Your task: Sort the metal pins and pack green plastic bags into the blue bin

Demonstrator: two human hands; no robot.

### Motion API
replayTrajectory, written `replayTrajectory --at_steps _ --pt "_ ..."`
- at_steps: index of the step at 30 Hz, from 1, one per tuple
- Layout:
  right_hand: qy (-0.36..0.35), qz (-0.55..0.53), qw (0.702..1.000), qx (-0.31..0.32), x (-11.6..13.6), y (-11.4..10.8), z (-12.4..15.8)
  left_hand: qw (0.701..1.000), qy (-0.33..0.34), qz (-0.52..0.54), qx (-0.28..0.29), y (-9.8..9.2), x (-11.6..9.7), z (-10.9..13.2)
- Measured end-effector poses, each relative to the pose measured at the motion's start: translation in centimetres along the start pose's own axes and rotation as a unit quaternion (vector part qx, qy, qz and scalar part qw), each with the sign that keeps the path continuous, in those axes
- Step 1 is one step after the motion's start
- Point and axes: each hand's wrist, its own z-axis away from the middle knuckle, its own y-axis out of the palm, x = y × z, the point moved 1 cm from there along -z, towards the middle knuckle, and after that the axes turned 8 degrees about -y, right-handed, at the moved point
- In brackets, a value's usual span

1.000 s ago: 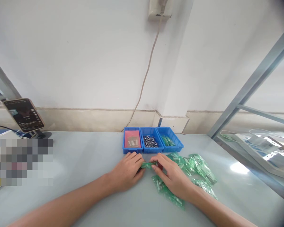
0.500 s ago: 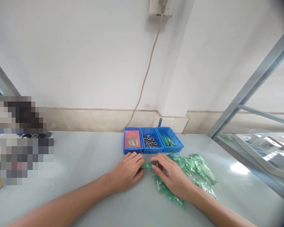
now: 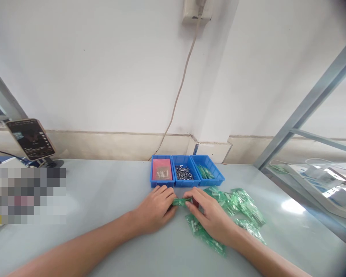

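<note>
A small green plastic bag is stretched between my two hands, just above the table and in front of the blue bins. My left hand is closed on its left end, and my right hand pinches its right end between thumb and fingers. What the small bag contains is mostly hidden by my fingers. Beside and under my right hand lie several filled green plastic bags with pale pieces inside. One more green bag lies nearer to me, partly covered by that hand.
Three joined blue bins stand near the wall: a pink sheet with a clear packet, metal screw-like pieces, and green packets. A phone on a stand is at the left. A metal shelf frame borders the right.
Both hands keep the same hold on the small green bag, almost without moving. The view has shifted very slightly.
</note>
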Motion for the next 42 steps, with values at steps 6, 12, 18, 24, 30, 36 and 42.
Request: replayTrajectory --at_steps 6,12,18,24,30,36,42 --pt "0.003 0.002 1.0 0.008 0.12 0.02 -0.06 1.0 0.0 0.002 0.004 -0.04 0.0 0.01" --pt "0.0 0.002 1.0 0.009 0.04 0.03 -0.12 1.0 -0.003 0.005 0.003 0.02 0.05 0.09" --pt "-0.004 0.003 1.0 0.011 0.01 0.04 -0.06 1.0 -0.003 0.007 0.004 0.1 0.17 0.05" --pt "-0.001 -0.003 1.0 0.014 0.01 0.04 -0.06 1.0 -0.002 0.005 0.007 0.0 0.17 -0.08" --pt "0.0 -0.004 1.0 0.011 -0.07 0.02 -0.01 1.0 -0.002 0.001 0.005 0.05 0.08 -0.01" --pt "0.001 -0.008 1.0 0.014 -0.08 0.06 0.01 1.0 0.0 0.0 0.008 0.15 0.17 -0.03" --pt "-0.004 -0.005 1.0 0.014 -0.14 0.04 0.03 1.0 0.002 0.0 0.005 0.19 0.2 -0.05"
